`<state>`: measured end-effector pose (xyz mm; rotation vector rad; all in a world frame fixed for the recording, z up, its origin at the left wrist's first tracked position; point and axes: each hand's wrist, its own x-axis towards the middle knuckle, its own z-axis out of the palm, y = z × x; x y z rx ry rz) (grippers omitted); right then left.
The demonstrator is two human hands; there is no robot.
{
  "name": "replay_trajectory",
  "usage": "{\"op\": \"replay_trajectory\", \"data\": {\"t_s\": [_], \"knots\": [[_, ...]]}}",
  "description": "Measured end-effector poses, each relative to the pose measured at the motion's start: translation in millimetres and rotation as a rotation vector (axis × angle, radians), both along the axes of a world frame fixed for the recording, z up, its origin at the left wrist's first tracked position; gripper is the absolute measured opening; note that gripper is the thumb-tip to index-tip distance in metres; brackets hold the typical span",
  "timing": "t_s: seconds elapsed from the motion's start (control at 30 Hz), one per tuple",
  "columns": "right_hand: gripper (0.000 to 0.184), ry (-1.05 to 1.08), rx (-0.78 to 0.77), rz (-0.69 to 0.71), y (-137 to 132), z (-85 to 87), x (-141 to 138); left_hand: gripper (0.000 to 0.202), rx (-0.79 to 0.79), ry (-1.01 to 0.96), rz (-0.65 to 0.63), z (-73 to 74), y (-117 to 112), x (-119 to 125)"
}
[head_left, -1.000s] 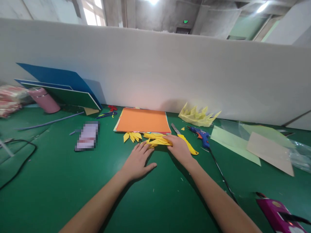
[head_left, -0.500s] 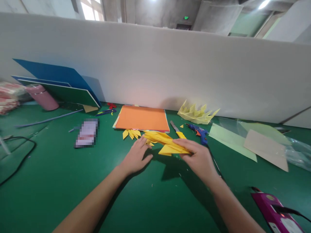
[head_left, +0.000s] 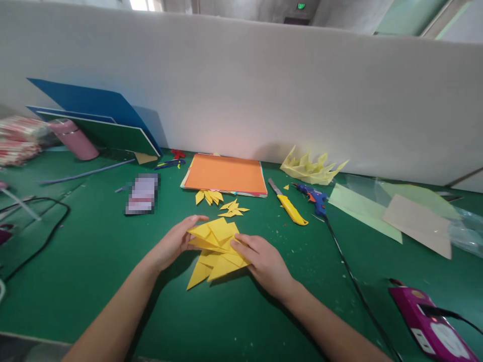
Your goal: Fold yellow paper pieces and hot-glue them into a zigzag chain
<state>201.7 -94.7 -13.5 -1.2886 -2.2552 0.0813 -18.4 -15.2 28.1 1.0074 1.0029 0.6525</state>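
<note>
A folded yellow paper piece (head_left: 219,251) with several pointed flaps is between my hands, just above the green table. My left hand (head_left: 177,244) has its fingers around the paper's left edge, partly hidden behind it. On the right side, my right hand (head_left: 264,259) pinches the paper, thumb and fingers on its edge and top. Beyond it lie two small groups of yellow paper leaf shapes, one group (head_left: 209,196) near the orange sheets and another (head_left: 233,208) closer to my hands. To the right rests a yellow utility knife (head_left: 290,207) with its blade out.
A stack of orange-topped paper (head_left: 226,173) lies by the white partition (head_left: 226,90). A blue glue gun (head_left: 315,197) trails a black cord. A pale yellow paper crown-like form (head_left: 311,168), a pink bottle (head_left: 75,140), a blurred-out phone-like object (head_left: 142,194) and a magenta power strip (head_left: 430,319) surround the work area.
The yellow folded paper has come nearer and to the left, tilted to show its top. My left hand has left the small leaf shapes and now holds the paper's left side.
</note>
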Motion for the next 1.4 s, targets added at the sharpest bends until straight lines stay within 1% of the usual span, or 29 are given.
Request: {"op": "replay_trajectory", "data": {"t_s": [0.13,0.2,0.27,0.37,0.43,0.5,0.57,0.6,0.67,0.7,0.73,0.77,0.8,0.87,0.93,1.0,1.1,1.17,1.2,1.27,1.33,1.4], "knots": [[0.050,-0.022,-0.149,0.043,-3,2.1,3,0.047,0.126,0.140,-0.028,-1.1,2,-4],[0.060,-0.013,-0.235,0.058,-4,1.9,7,0.048,0.200,0.227,-0.071,-2.1,3,-5],[0.075,-0.010,-0.292,0.067,-5,-0.6,11,0.051,0.281,0.291,-0.124,-3.7,2,-6],[0.093,0.000,-0.316,0.056,-3,-6.5,12,0.058,0.380,0.356,-0.185,-6.1,-1,-6],[0.102,0.022,-0.312,0.054,-2,-9.2,10,0.061,0.458,0.422,-0.206,-7.0,-5,-6],[0.107,0.046,-0.310,0.055,0,-9.3,4,0.060,0.574,0.534,-0.234,-8.0,-12,-6],[0.108,0.050,-0.321,0.042,2,-6.7,-2,0.060,0.734,0.697,-0.287,-10.1,-20,-7],[0.108,0.042,-0.334,0.031,3,-4.7,-6,0.066,0.796,0.763,-0.323,-11.9,-25,-8],[0.106,0.027,-0.355,0.002,4,-0.8,-11,0.095,0.895,0.857,-0.400,-17.0,-34,-9],[0.104,0.025,-0.360,-0.009,4,0.8,-12,0.103,0.936,0.897,-0.433,-20.0,-39,-9],[0.101,0.029,-0.358,-0.016,5,2.0,-14,0.104,0.966,0.936,-0.445,-23.1,-42,-9],[0.097,0.035,-0.354,-0.019,5,2.7,-14,0.099,0.990,0.963,-0.440,-25.9,-45,-8],[0.092,0.040,-0.346,-0.024,5,3.0,-14,0.089,0.999,0.979,-0.430,-28.3,-48,-6],[0.082,0.044,-0.329,-0.046,5,2.8,-11,0.070,0.998,0.975,-0.394,-31.4,-50,0],[0.079,0.036,-0.314,-0.082,5,2.5,-4,0.063,1.012,0.934,-0.387,-32.4,-50,8],[0.085,0.012,-0.303,-0.114,4,2.7,5,0.061,1.033,0.884,-0.411,-32.4,-46,19],[0.091,-0.032,-0.280,-0.167,3,3.9,23,0.068,1.084,0.805,-0.468,-32.7,-36,43],[0.087,-0.035,-0.265,-0.217,2,4.2,37,0.064,1.155,0.733,-0.486,-34.0,-25,63],[0.084,-0.024,-0.258,-0.250,2,4.0,43,0.062,1.195,0.693,-0.516,-34.9,-19,72],[0.076,0.002,-0.242,-0.316,2,3.3,56,0.050,1.267,0.641,-0.546,-37.1,-7,89],[0.071,0.014,-0.220,-0.376,2,2.4,66,0.041,1.327,0.634,-0.522,-39.0,2,102],[0.070,0.021,-0.202,-0.404,3,2.3,73,0.040,1.340,0.640,-0.509,-39.8,7,109]]}}
